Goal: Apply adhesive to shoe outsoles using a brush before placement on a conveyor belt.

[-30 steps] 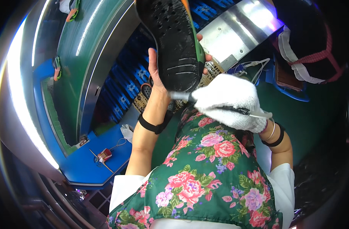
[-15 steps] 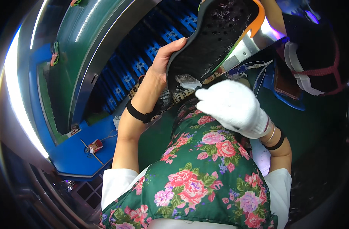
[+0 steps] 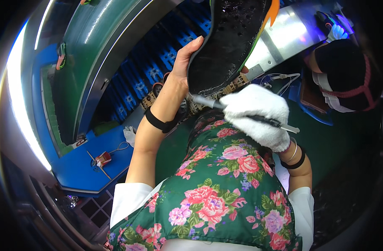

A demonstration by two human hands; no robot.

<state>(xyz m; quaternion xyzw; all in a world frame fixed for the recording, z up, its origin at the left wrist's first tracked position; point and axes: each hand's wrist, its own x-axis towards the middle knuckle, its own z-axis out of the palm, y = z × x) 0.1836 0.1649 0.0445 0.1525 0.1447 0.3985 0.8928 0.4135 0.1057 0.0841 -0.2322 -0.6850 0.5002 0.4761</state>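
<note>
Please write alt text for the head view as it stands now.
A bare left hand holds up a black sole edged in green and orange, while the white-gloved right hand holds a brush near its lower end. The wearer's green floral apron fills the foreground; a blue table stands at left.

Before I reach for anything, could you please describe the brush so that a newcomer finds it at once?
From the green floral apron, go up to the white-gloved right hand. The brush sticks out leftward, its pale tip near the black sole. Unlike that broad sole in the bare left hand, it is slim.
</note>
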